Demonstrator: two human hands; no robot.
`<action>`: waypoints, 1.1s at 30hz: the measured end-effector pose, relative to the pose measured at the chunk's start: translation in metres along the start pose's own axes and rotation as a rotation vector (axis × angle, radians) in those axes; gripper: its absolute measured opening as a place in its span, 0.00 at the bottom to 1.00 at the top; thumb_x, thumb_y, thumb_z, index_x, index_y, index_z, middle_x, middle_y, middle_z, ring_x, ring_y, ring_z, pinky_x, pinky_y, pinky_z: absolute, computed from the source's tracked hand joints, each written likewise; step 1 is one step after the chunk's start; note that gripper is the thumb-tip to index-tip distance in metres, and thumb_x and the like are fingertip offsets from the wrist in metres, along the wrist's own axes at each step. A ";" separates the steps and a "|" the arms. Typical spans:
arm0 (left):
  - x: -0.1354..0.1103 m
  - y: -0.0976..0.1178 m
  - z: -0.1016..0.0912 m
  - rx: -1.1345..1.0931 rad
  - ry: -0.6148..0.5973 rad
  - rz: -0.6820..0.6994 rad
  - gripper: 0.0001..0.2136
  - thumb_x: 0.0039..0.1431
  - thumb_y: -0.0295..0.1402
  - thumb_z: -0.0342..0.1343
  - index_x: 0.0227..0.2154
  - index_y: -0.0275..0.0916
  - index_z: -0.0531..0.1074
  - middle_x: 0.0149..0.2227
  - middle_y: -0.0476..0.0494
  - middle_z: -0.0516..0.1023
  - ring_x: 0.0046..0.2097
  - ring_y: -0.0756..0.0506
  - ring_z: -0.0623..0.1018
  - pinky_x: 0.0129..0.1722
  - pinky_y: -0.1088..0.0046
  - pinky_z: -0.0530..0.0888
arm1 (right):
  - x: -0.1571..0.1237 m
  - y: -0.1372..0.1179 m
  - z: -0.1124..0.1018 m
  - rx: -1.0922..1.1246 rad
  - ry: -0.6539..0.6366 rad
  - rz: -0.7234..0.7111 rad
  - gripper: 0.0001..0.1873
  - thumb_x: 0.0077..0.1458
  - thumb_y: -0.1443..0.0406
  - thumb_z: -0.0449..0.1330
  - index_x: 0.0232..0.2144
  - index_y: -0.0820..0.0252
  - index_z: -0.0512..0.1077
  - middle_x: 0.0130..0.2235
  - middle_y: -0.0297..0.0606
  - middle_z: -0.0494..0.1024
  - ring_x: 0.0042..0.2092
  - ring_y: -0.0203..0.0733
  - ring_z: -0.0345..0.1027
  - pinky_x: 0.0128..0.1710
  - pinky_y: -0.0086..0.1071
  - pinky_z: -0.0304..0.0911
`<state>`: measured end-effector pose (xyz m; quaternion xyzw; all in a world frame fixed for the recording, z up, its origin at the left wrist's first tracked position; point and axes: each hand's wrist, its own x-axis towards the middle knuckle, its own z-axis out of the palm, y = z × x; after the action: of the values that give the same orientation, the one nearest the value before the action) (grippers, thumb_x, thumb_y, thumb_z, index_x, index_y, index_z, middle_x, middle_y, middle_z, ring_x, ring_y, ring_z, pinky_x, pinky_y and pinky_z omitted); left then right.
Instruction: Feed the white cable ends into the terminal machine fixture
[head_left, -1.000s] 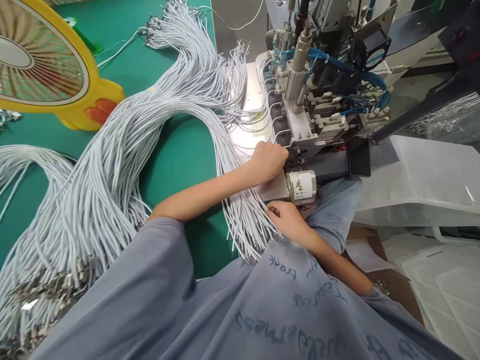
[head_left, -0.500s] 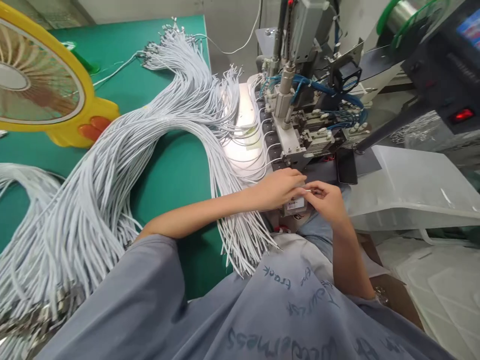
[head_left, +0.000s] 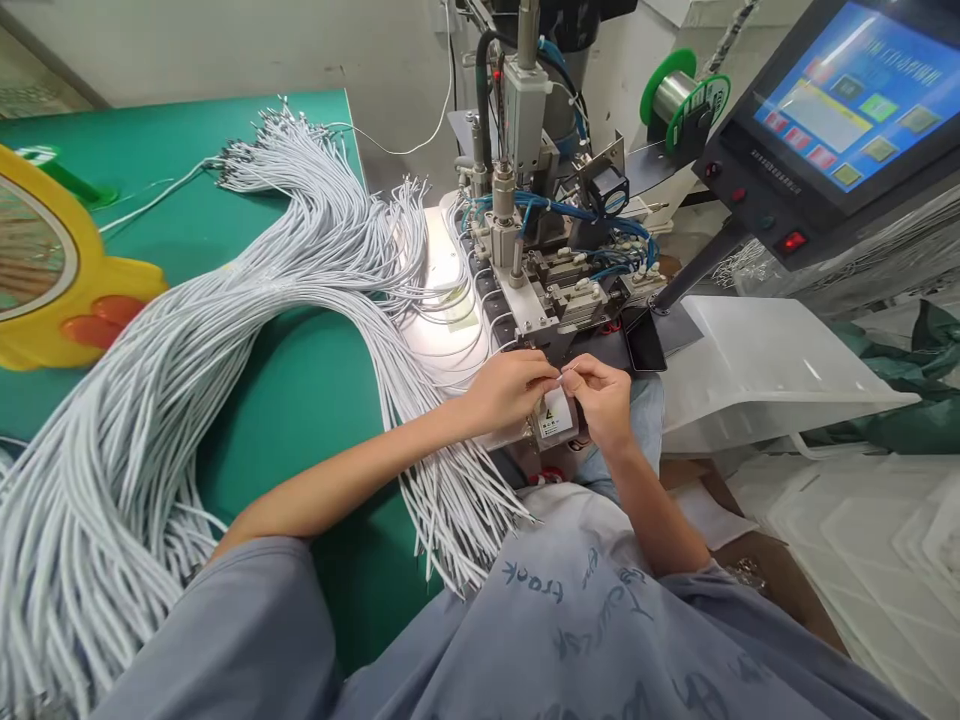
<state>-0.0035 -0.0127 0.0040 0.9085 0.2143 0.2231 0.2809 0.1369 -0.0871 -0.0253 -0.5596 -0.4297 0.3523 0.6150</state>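
In front of the machine (head_left: 517, 290), my left hand (head_left: 511, 390) and my right hand (head_left: 602, 402) meet, fingertips almost touching. Both are closed in a pinch on the thin end of a white cable, which shows only as a small pale bit between them. Fingers hide the rest of that end. Under my left forearm a thick bundle of white cables (head_left: 315, 290) runs across the green table (head_left: 300, 390), its loose ends hanging towards my lap. Several single cables curve over the lit white plate (head_left: 450, 335) to the machine's side. A label (head_left: 555, 415) sits just below my fingertips.
A control screen (head_left: 862, 100) on a post stands at the right, with a solder wire spool (head_left: 675, 100) behind it. A translucent white bin (head_left: 772, 370) lies right of my right hand. At the left edge stands a yellow fan (head_left: 82, 270).
The view has swung right and up, so the screen now shows more fully. My hands remain together at the machine's front, with the fingers slightly shifted on the cable end.
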 end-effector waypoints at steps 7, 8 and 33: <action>0.002 -0.001 -0.005 -0.041 -0.022 0.027 0.11 0.58 0.25 0.45 0.34 0.35 0.74 0.28 0.47 0.75 0.31 0.52 0.73 0.29 0.79 0.65 | 0.008 -0.014 -0.014 -0.087 -0.114 -0.008 0.09 0.48 0.60 0.61 0.24 0.59 0.74 0.27 0.36 0.73 0.30 0.37 0.65 0.28 0.31 0.61; 0.002 -0.001 -0.005 -0.014 -0.031 0.035 0.12 0.58 0.25 0.44 0.34 0.35 0.74 0.28 0.47 0.75 0.31 0.52 0.73 0.29 0.79 0.65 | 0.010 -0.016 -0.016 -0.113 -0.137 0.001 0.10 0.48 0.59 0.61 0.23 0.59 0.74 0.26 0.35 0.71 0.28 0.36 0.63 0.27 0.31 0.60; 0.000 -0.005 -0.001 0.219 0.027 0.165 0.12 0.59 0.24 0.43 0.32 0.36 0.72 0.27 0.46 0.73 0.31 0.49 0.68 0.29 0.75 0.63 | 0.000 0.003 0.001 -0.009 0.050 -0.009 0.09 0.49 0.60 0.61 0.24 0.60 0.75 0.22 0.32 0.64 0.25 0.34 0.55 0.24 0.30 0.52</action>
<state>-0.0053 -0.0084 0.0013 0.9452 0.1658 0.2328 0.1577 0.1356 -0.0865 -0.0285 -0.5689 -0.4181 0.3335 0.6247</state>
